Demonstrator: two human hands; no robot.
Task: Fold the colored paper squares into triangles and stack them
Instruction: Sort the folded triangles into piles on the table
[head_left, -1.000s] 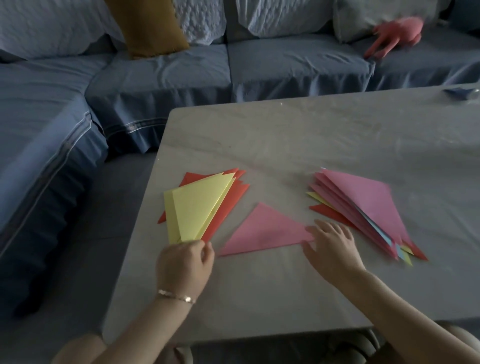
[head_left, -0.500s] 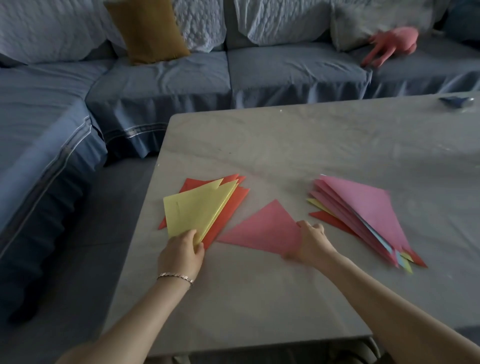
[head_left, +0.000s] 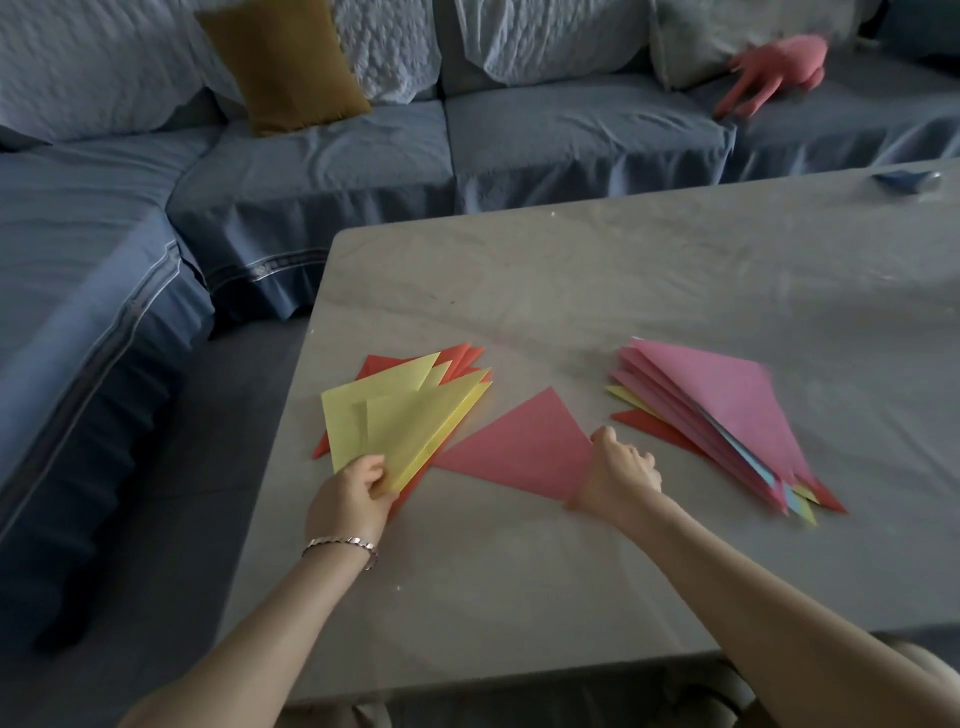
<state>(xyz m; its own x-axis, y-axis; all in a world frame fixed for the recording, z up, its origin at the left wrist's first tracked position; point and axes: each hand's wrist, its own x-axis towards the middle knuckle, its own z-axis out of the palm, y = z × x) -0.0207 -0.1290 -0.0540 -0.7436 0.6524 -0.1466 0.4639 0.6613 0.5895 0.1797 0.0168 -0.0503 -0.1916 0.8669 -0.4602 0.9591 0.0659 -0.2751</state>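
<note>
A folded pink triangle (head_left: 524, 447) lies in the middle of the grey table (head_left: 571, 291). My right hand (head_left: 618, 475) grips its right corner. To the left, several yellow folded triangles (head_left: 400, 415) fan out over orange-red ones (head_left: 462, 356). My left hand (head_left: 353, 493) pinches the near corner of the yellow sheets and lifts them a little. On the right lies a stack of paper (head_left: 722, 415), pink on top, with blue, yellow and red edges showing beneath.
A blue sofa (head_left: 311, 171) wraps around the table's far and left sides, with a mustard cushion (head_left: 283, 67) and a pink soft toy (head_left: 774, 67). A small blue object (head_left: 904, 179) sits at the table's far right edge.
My right hand closed on the pink triangle's right corner and turned it. My left hand took hold of the yellow triangles, which now fan apart and tilt up.
</note>
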